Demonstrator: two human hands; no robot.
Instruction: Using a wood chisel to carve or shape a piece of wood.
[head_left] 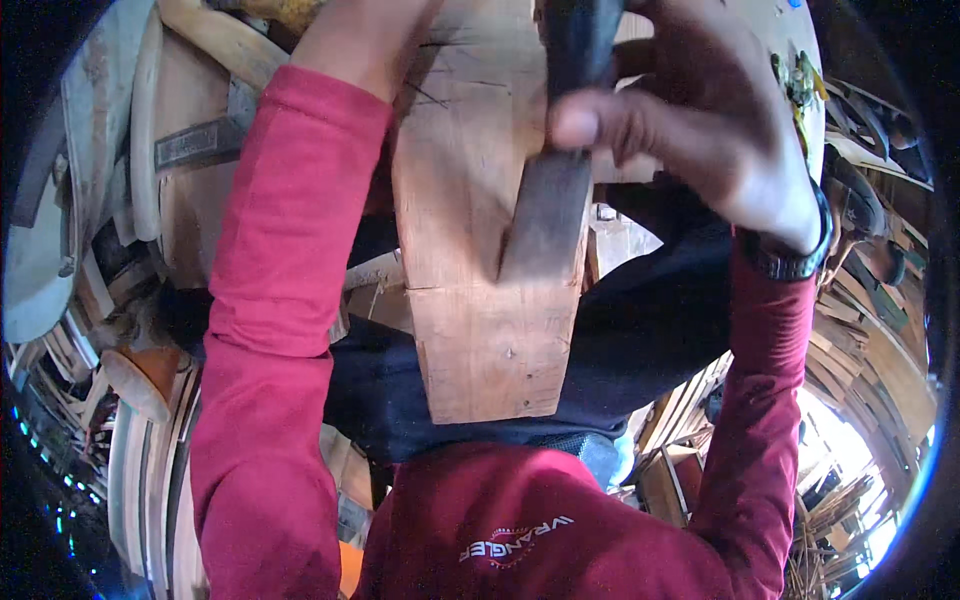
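Observation:
A thick, pale wooden block (490, 350) runs up the middle of the head view and tapers toward my body. Its surface carries dark scratches and a cross line. My right hand (690, 130) is closed around the dark handle of a wide chisel (545, 215), thumb pressed along it, slightly blurred. The flat grey blade slants down over the block's face, its lower end at or close to the wood. My left forearm (275, 230) reaches along the block's left side. Only the left wrist shows at the top edge; the fingers are beyond the frame.
My dark-trousered legs (650, 290) lie either side of the block's near end. Stacked boards and curved wood pieces (145, 130) crowd the left, beside a flat metal strip (200, 143). More wood offcuts (840, 350) are heaped at the right.

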